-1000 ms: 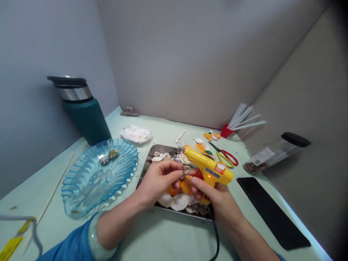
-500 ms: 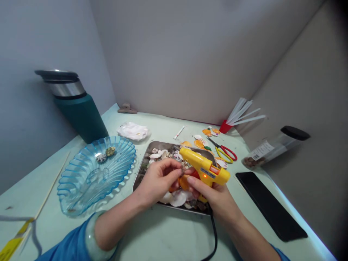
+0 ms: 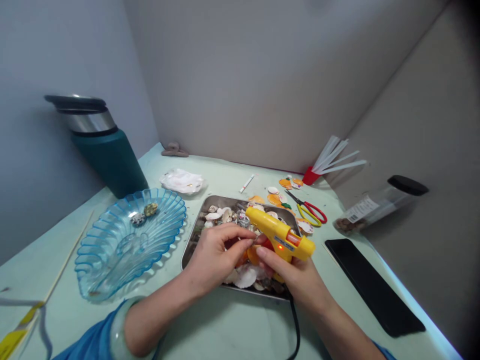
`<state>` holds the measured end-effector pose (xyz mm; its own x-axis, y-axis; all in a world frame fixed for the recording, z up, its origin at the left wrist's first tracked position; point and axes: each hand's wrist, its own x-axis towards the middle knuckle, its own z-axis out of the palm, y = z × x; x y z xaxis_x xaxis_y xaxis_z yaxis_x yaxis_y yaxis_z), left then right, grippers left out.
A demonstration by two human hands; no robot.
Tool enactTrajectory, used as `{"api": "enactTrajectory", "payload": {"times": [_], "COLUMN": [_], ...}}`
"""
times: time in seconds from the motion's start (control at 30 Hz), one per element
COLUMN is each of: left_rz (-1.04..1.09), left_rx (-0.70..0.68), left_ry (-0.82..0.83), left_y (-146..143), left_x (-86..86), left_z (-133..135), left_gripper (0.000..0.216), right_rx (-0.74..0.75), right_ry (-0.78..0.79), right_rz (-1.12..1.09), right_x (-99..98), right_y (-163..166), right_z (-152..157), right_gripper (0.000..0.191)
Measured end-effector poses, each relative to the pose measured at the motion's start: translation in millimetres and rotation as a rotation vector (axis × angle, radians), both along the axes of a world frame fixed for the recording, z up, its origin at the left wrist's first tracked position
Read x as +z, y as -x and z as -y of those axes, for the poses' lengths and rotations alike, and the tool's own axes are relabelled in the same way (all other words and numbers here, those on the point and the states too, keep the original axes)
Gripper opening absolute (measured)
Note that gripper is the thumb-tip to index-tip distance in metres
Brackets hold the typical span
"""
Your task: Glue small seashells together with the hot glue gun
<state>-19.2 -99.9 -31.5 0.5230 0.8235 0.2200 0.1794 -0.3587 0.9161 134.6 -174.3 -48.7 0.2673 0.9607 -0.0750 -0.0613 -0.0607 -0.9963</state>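
A yellow hot glue gun (image 3: 275, 230) with a glowing orange light is in my right hand (image 3: 290, 272), its nozzle angled up and left. Thumb and fingers of that hand also hold an orange shell (image 3: 253, 255) near the gun's trigger side. My left hand (image 3: 221, 250) is pinched closed at the shell's upper edge; whatever sits between its fingertips is too small to make out. Both hands are over a metal tray (image 3: 189, 250) filled with shells (image 3: 245, 276).
To the left are a blue glass dish (image 3: 131, 250) with two small speckled shells, a teal bottle (image 3: 112, 160) and a thin stick (image 3: 67, 260). Right lie scissors (image 3: 311, 212), a black phone-like slab (image 3: 375, 285) and a clear jar (image 3: 378, 205). Glue sticks (image 3: 333, 155) stand in a red cup.
The glue gun and both hands have shifted very slightly left and down in view. Both hands keep the same hold.
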Motion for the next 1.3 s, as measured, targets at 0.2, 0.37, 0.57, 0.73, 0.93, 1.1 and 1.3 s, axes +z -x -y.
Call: {"api": "enactTrajectory", "payload": {"times": [0.2, 0.37, 0.57, 0.73, 0.93, 1.1, 1.3], "left_rz": [-0.017, -0.029, 0.069, 0.201, 0.267, 0.257, 0.232], "left_rx": [-0.012, -0.036, -0.080, -0.130, -0.150, -0.276, -0.363], "left_ry": [0.101, 0.198, 0.376, 0.646, 0.762, 0.942, 1.059], "left_y": [0, 2, -1, -1, 2, 3, 2], "left_x": [-2.5, -3.7, -6.3, -6.0, -6.6, -7.1, -7.8], "left_z": [-3, -4, -2, -3, -4, -3, -3], "left_gripper": [0.014, 0.015, 0.014, 0.023, 0.025, 0.026, 0.026], "right_rx": [0.044, 0.064, 0.090, 0.026, -0.051, -0.207, -0.189], "right_ry": [-0.030, -0.034, -0.034, 0.001, -0.034, -0.102, -0.138], "right_rz": [0.046, 0.097, 0.046, -0.111, -0.086, 0.058, 0.112], "right_x": [-2.6, -3.0, -2.3, -3.5, 0.5, 6.8, 3.0], "right_y": [0, 0, 0, 0, 3, 6, 4], "right_z": [1, 2, 3, 2, 1, 3, 4], "right_gripper": [0.026, 0.025, 0.022, 0.026, 0.027, 0.032, 0.030]}}
